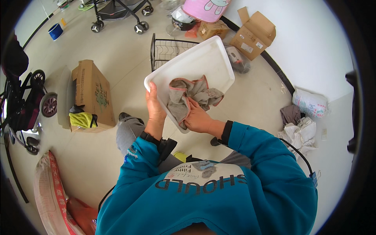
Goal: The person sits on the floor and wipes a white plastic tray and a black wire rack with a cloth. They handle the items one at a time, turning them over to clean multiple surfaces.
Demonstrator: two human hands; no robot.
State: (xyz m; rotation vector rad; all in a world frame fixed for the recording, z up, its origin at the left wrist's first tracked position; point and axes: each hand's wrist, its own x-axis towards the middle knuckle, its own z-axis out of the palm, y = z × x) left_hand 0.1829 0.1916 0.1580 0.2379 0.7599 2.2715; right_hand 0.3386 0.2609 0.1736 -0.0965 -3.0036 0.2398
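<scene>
A white rectangular plastic tray [202, 61] is held tilted before me. My left hand [155, 105] grips its left rim, thumb over the edge, with the other fingers hidden behind. A grey cloth with pinkish-red edging [179, 101] lies bunched against the tray's near part. My right hand [198, 117] presses on the cloth, its fingers partly hidden in the folds. Behind the tray stands a black wire rack [167, 50], partly covered by it.
Left stands a cardboard box [94, 97] with a yellow-green cloth [82, 119] over its edge. Strollers [120, 11] are at the far and left sides. An open carton [254, 35], a filled white bag [310, 102] and crumpled white cloth [299, 135] lie by the right wall.
</scene>
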